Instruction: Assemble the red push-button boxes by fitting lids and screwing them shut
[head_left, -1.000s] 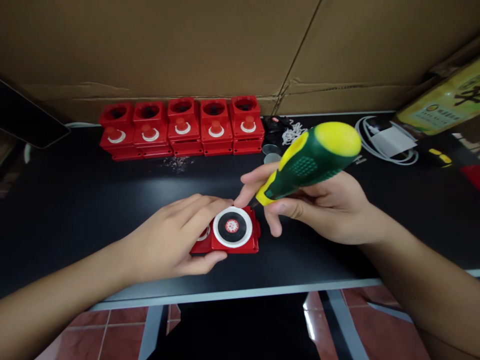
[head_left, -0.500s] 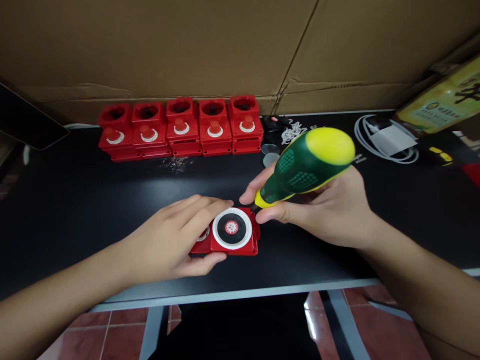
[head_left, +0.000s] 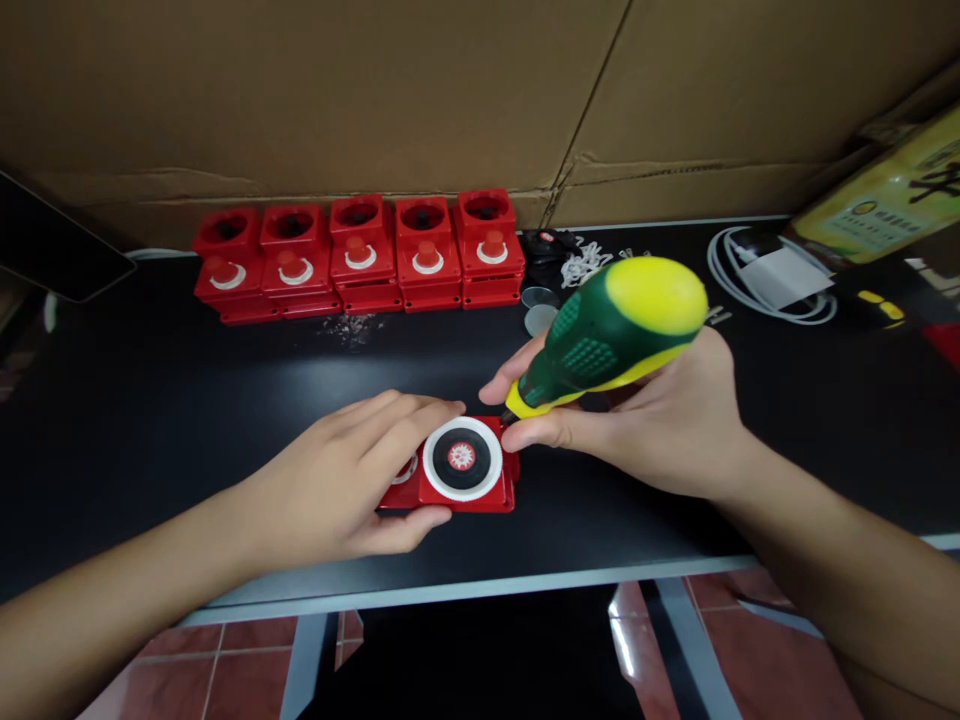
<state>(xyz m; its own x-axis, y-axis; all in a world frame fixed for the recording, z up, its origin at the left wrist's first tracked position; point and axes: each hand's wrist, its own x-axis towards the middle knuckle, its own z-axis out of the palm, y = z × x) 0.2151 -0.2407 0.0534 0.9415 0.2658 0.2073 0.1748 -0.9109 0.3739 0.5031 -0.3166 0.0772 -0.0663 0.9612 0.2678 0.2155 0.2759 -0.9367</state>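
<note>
A red plastic housing lies on the black table, bearing a white toothed ring with a black disc in it. Fingers and thumb of my left hand grip the housing from its left side, covering part of it. My right hand is closed around a green and yellow screwdriver. The screwdriver leans, its handle toward the upper right. Its tip points down at the housing's far right corner; the contact point is too small to make out.
Several red housings stand in a row at the back. Black parts, white links and clear discs lie right of them. A coiled white cable and a yellow package are farther right; a dark screen is at left.
Almost nothing differs. The screwdriver handle and my right thumb have shifted very slightly left; my left hand keeps its grip on the red housing.
</note>
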